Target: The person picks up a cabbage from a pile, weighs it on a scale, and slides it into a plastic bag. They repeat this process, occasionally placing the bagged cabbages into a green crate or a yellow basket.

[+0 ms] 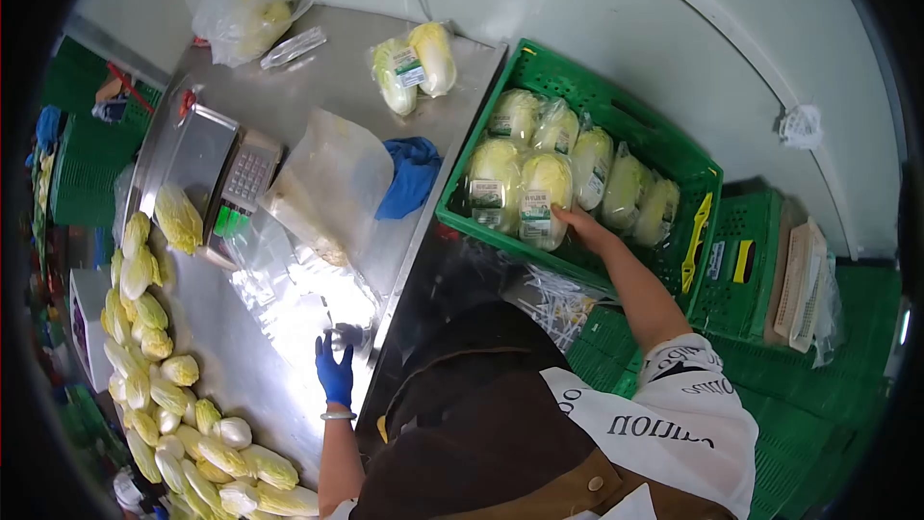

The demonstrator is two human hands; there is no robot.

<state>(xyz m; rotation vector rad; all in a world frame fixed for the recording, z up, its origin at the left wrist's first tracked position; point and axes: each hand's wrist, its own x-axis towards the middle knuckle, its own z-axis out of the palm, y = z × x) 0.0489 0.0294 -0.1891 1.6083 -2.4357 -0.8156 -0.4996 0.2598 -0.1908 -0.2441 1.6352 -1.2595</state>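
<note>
My left hand (335,377), in a blue glove, is at the edge of the steel table with its fingers stretched out. Beside its fingertips are a small dark round object (352,333), which I cannot identify, and clear plastic bags (289,289). My bare right hand (581,229) reaches into a green crate (577,72), its fingers on the side of a bagged napa cabbage (546,195) with a printed label. Several more bagged cabbages (494,178) lie in rows around it. How far the fingers wrap underneath is hidden.
Loose napa cabbages (173,395) are piled along the table's left side, near a weighing scale (248,173). A blue cloth (409,176), two packed cabbages (414,67) and a filled plastic bag (245,19) also lie on the table. More green crates (741,270) stand at the right.
</note>
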